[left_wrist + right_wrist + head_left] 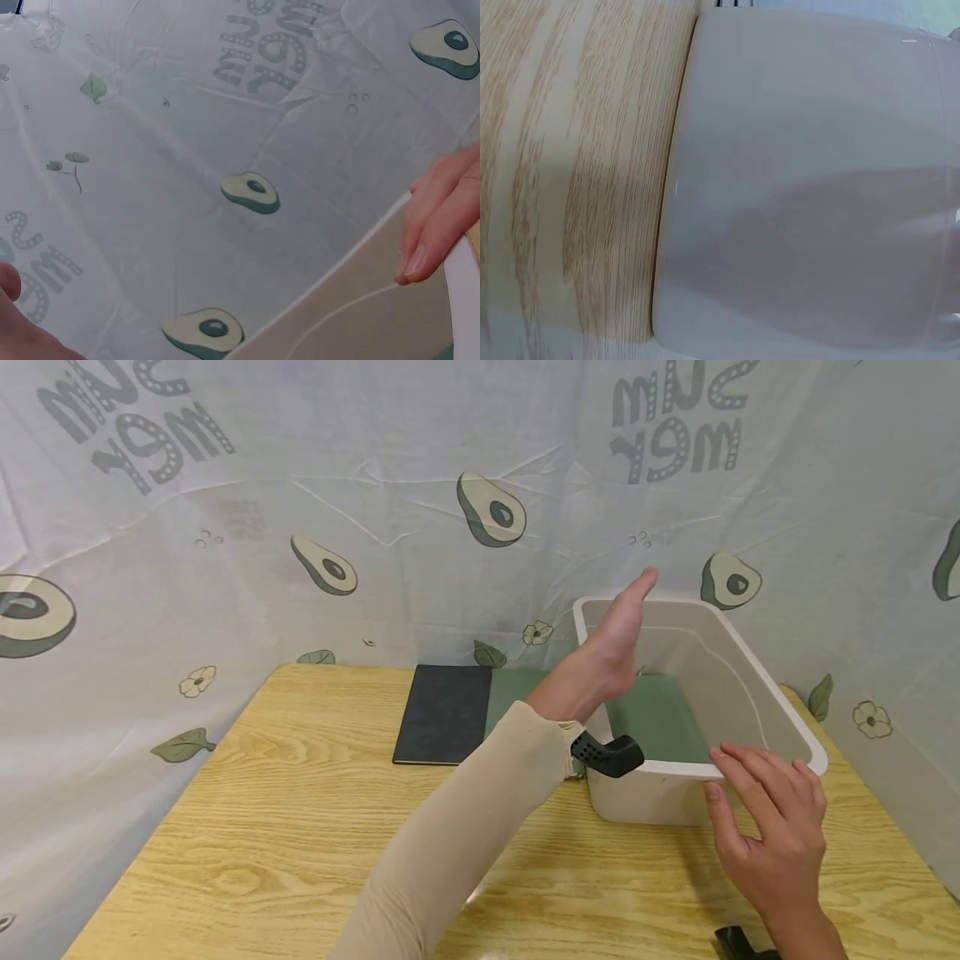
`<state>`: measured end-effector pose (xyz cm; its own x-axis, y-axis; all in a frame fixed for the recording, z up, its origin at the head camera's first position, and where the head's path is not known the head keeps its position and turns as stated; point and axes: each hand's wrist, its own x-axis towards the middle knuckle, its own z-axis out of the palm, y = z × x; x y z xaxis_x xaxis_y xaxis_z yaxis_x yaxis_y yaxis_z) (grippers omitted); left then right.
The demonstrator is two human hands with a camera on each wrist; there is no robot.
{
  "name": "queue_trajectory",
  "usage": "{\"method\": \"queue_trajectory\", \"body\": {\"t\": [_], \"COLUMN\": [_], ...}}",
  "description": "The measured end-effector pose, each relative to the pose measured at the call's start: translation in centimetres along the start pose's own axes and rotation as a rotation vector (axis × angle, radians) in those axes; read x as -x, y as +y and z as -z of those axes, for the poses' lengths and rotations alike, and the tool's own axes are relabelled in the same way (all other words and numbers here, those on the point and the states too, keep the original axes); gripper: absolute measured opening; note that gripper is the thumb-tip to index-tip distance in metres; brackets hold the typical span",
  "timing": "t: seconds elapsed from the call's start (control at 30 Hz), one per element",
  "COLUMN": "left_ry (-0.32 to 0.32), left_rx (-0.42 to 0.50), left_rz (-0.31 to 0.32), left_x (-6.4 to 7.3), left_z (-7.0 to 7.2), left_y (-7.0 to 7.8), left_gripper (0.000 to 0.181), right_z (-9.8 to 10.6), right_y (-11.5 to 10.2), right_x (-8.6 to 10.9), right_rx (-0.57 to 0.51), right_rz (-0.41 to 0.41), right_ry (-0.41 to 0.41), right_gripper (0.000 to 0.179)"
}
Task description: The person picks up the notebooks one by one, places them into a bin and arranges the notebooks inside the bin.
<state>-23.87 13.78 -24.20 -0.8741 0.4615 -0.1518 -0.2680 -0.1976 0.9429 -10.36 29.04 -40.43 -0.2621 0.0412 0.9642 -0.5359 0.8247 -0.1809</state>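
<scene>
A white plastic bin (720, 660) stands at the right side of the wooden table. Inside it lies a flat green, notebook-like item (656, 718). My left hand (611, 639) is above the bin's left part, held edge-on with fingers extended and nothing in it. In the left wrist view, part of that hand (26, 330) shows at the lower left. At the bin's front right corner, my right hand (780, 818) holds the rim, fingers over the top and thumb on the outer side. Those right-hand fingers (442, 217) also overlap the rim in the left wrist view.
Left of the bin lies a dark notebook (442, 714) on the table (262, 810). A green notebook (513, 689) beside it is partly hidden behind the left forearm. A white curtain (405, 485) with avocado prints hangs behind the table. The bin's outer wall (802, 180) fills much of the right wrist view.
</scene>
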Motion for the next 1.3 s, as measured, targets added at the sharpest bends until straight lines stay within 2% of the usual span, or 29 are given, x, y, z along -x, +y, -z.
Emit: {"method": "queue_trajectory", "body": {"t": [0.07, 0.13, 0.2, 0.27, 0.43, 0.6, 0.7, 0.93, 1.3], "left_ry": [-0.012, -0.003, 0.027, 0.066, 0.045, 0.109, 0.129, 0.152, 0.193], "left_rx": [-0.156, -0.411, -0.706, -0.957, -1.338, -1.67, -1.762, -1.854, -1.783], "left_rz": [-0.051, -0.122, -0.186, -0.225, -0.282, -0.396, -0.439, -0.484, -0.492], "left_x": [0.3, 0.7, 1.0, 1.3, 2.1, 2.8, 3.2, 4.1, 5.2], "left_z": [0.0, 0.0, 0.1, 0.4, 1.9, 3.4, 4.3, 6.5, 9.9], "left_y": [0.0, -0.2, -0.6, -1.2, -2.8, -3.5, -3.5, -3.8, -3.9], "left_gripper": [0.064, 0.067, 0.07, 0.073, 0.07, 0.071, 0.071, 0.069, 0.072], "right_z": [0.0, -0.1, -0.1, -0.1, -0.2, -0.1, 0.0, -0.1, -0.1], "right_y": [-0.1, -0.2, -0.2, -0.3, -0.4, -0.2, 0.0, 0.0, 0.2], "right_x": [0.0, 0.0, -0.1, 0.0, 0.2, 0.3, 0.3, 0.3, 0.3], "right_rx": [-0.003, -0.005, -0.007, -0.01, -0.012, 0.0, 0.007, 0.001, -0.003], "right_rz": [0.001, 0.001, -0.001, -0.002, 0.005, 0.002, -0.004, 0.0, -0.011], "right_ry": [0.005, 0.01, 0.008, 0.009, 0.015, 0.0, -0.009, -0.004, -0.01], "right_gripper": [0.046, 0.046, 0.046, 0.046, 0.046, 0.047, 0.047, 0.046, 0.045]}}
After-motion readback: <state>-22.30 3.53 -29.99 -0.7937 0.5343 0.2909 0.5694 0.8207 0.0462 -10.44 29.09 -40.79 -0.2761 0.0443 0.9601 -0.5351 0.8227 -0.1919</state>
